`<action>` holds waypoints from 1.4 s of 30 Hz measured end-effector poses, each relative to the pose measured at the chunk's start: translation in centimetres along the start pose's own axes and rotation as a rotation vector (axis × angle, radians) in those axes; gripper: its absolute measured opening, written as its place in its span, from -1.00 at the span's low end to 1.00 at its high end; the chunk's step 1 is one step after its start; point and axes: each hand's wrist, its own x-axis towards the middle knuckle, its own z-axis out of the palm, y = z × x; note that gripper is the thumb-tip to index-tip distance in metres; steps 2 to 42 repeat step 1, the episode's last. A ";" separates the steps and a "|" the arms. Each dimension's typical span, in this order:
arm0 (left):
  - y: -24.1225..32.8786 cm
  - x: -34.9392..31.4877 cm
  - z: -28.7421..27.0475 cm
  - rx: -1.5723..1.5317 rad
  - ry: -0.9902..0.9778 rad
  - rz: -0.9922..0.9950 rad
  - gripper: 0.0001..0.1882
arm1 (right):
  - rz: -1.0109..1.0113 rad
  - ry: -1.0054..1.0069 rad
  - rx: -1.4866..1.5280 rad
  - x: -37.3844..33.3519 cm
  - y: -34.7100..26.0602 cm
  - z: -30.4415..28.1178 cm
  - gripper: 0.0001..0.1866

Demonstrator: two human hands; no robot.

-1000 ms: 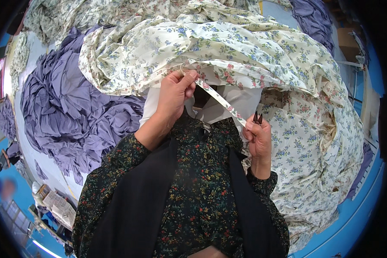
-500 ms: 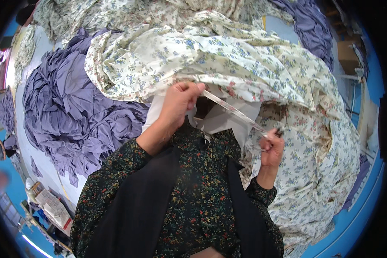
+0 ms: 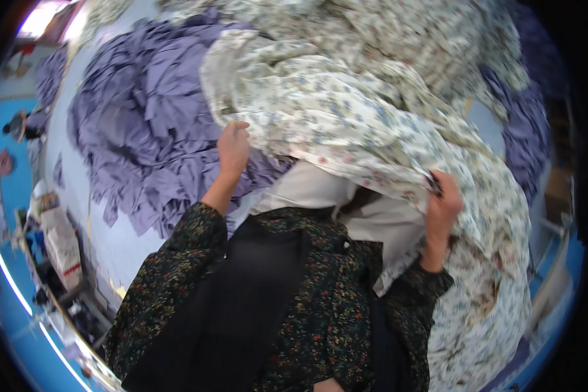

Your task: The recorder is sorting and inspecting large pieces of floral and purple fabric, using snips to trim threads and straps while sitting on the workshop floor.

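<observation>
A large heap of white cloth printed with small blue and pink flowers (image 3: 353, 111) spreads before me. My left hand (image 3: 234, 149) is closed on its near edge towards the left. Farther right, my right hand (image 3: 443, 204) grips the same edge, which runs between the two hands. A small dark object (image 3: 433, 182) shows at the right fingers; its kind cannot be made out. Below the edge, plain white fabric (image 3: 304, 188) lies against my dark flowered clothing.
Crumpled purple cloth (image 3: 157, 91) is piled at the left on a pale table (image 3: 104, 255). More purple cloth (image 3: 519, 124) hangs at the far right. Another flowered heap (image 3: 431, 39) lies behind. A rack of items with a whitish package (image 3: 63, 248) stands at the lower left.
My hands have moved apart, the left one leftward, the right one slightly right and up. The narrow strip stretched between them before is now the flowered cloth's edge. The view has shifted.
</observation>
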 end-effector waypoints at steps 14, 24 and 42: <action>-2.0 0.8 -1.5 0.308 -0.028 0.168 -0.81 | -0.033 -0.005 0.033 1.7 -0.4 1.6 -0.25; -2.0 0.8 -1.5 0.308 -0.028 0.168 -0.81 | -0.033 -0.005 0.033 1.7 -0.4 1.6 -0.25; -2.0 0.8 -1.5 0.308 -0.028 0.168 -0.81 | -0.033 -0.005 0.033 1.7 -0.4 1.6 -0.25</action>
